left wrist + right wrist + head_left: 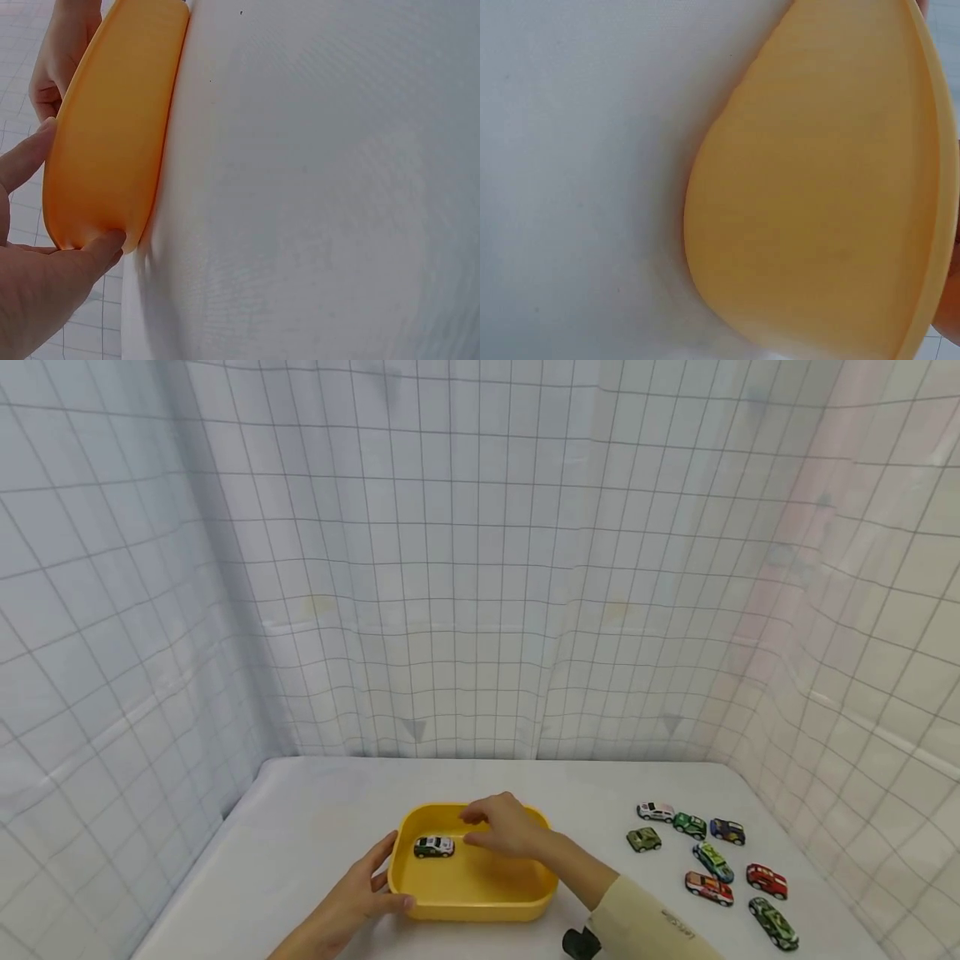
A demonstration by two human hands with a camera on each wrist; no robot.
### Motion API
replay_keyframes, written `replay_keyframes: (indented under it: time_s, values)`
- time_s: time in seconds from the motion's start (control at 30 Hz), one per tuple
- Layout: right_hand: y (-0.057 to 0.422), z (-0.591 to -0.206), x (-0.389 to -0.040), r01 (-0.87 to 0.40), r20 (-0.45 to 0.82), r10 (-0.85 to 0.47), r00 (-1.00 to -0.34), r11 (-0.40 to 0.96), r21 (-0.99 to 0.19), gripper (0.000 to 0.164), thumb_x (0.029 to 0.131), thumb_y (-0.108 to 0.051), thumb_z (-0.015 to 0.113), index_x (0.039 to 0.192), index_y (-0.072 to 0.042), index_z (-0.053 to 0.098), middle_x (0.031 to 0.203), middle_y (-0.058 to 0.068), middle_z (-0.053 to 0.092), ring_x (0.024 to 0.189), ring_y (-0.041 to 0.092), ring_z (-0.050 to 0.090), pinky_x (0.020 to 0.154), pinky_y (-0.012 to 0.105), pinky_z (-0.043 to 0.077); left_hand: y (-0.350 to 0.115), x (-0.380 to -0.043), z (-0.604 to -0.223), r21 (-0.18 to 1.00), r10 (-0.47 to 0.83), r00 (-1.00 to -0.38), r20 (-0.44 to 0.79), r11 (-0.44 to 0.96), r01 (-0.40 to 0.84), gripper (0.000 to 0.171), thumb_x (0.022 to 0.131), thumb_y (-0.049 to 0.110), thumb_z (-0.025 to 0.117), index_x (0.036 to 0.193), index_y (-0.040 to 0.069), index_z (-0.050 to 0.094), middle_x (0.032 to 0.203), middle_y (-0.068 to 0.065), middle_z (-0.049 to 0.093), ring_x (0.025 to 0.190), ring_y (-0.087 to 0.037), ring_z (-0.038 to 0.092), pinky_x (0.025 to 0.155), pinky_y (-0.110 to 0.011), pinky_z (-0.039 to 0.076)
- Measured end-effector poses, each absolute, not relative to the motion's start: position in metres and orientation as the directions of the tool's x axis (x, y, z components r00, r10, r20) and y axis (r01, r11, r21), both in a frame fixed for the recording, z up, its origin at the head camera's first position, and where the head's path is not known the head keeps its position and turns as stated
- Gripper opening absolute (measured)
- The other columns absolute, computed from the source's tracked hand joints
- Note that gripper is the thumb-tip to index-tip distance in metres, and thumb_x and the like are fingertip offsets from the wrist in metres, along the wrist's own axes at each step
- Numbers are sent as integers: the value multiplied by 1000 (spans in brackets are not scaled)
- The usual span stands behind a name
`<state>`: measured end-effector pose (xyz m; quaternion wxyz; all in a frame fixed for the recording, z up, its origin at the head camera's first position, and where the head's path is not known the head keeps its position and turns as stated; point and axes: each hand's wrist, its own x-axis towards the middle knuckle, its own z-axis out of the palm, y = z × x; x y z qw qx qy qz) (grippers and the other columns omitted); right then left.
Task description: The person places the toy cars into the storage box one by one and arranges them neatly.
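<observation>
Gripping the yellow tray [480, 912] at the frame's lower centre is the left hand [362, 893]; inside, 1 toy car [434, 847] is lying lengthwise left-to-right, just left of the nearer right hand [504, 827], which is hovering loosely, holding nothing.

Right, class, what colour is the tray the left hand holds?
The tray is yellow, seen best in the head view.

Bottom centre, left hand [358, 892] gripping the yellow tray [480, 912] at its left end; right hand [510, 828] hovering over it, thumb and fingers apart, near one toy car [433, 847] inside! Lower right, eight more cars [708, 888] dot the tabletop [322, 810].
</observation>
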<state>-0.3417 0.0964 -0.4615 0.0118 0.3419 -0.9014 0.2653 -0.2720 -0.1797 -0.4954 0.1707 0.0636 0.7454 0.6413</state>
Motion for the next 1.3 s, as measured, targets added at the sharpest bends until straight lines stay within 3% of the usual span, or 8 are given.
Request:
replay_keyframes:
  time_s: [0.47,0.73,1.3]
  values:
    - [118,-451,-341,-598,195,-584,-788,650,-469,32,93,-18,78,120,-2,75,112,2,76,100,10,68,90,25,57,-179,-273,-496,978,309,-935,-173,169,-125,110,83,9,87,164,0,12,167,-31,6,146,-51,30,110,-51,42]
    - [131,-447,-336,-600,230,-570,-789,632,-490,29,93,-12,77,118,2,74,111,11,75,100,22,70,90,33,59,-180,-272,-497,980,328,-929,-168,156,-122,107,88,14,84,164,-1,10,168,-30,7,147,-50,29,112,-53,40]
    - [168,-445,-336,-601,247,-557,-793,646,-471,29,93,-15,77,117,0,75,112,9,75,99,22,70,90,38,60,-178,-272,-496,976,298,-938,-179,175,-131,110,85,14,87,164,0,12,167,-30,8,146,-50,30,109,-52,43]
